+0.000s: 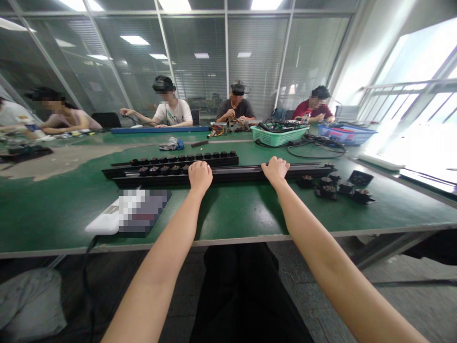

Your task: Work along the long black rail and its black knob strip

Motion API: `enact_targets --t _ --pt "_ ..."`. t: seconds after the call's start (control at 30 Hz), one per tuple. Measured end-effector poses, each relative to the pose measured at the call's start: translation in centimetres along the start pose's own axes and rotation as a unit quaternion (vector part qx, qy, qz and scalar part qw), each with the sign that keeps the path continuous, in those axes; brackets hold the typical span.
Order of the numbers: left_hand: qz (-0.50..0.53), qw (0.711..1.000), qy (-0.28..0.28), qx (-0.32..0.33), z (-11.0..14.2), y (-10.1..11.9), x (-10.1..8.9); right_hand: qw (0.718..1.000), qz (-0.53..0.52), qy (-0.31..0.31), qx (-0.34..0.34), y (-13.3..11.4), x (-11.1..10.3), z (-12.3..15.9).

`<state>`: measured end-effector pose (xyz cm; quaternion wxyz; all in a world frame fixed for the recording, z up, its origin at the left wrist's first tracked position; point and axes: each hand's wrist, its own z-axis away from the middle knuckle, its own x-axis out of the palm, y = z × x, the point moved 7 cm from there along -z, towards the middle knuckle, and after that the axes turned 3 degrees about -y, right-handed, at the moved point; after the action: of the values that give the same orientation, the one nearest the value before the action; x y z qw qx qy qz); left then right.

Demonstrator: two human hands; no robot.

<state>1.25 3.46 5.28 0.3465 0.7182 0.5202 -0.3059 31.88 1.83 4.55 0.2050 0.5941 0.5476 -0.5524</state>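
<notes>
A long black rail (pixel 235 176) lies across the green table in front of me, with several small black socket-like modules (pixel 164 169) standing in a row at its left part. My left hand (pixel 201 175) is closed over the rail near its middle, just right of those modules. Farther right, my right hand (pixel 276 169) grips the same rail, its fingers wrapped over the top. Behind it is a second black rail (pixel 233 160), carrying a longer row of modules. Several loose black modules (pixel 326 191) lie on the table past my right hand.
A white and dark device (pixel 103 221) with a cable sits at the table's front left. Farther back are a crumpled cloth (pixel 172 144), a green basket (pixel 276 138) of cables and a blue basket (pixel 346 136). Several people work across the table (pixel 243 214).
</notes>
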Motion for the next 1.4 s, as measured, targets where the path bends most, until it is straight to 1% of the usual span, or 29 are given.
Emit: enact_targets --t 0.23,0.57,0.8,1.1,1.4 --pt "0.006 1.000 -0.002 -0.005 0.0 0.0 -0.1 1.000 -0.005 0.013 0.004 0.2 -0.1 0.0" --pt "0.003 1.000 -0.005 -0.004 0.1 0.1 -0.1 1.000 -0.005 0.003 0.024 0.7 -0.3 -0.2" --pt "-0.005 1.000 -0.015 -0.010 0.1 0.2 -0.3 0.999 0.004 0.004 0.037 1.1 0.1 -0.6" --pt "-0.020 1.000 -0.015 -0.007 0.1 0.2 -0.3 0.998 -0.007 0.018 0.053 1.5 0.2 -0.8" --pt "-0.014 1.000 -0.011 -0.003 0.0 0.1 0.0 0.997 -0.007 0.034 0.064 1.7 0.0 -0.7"
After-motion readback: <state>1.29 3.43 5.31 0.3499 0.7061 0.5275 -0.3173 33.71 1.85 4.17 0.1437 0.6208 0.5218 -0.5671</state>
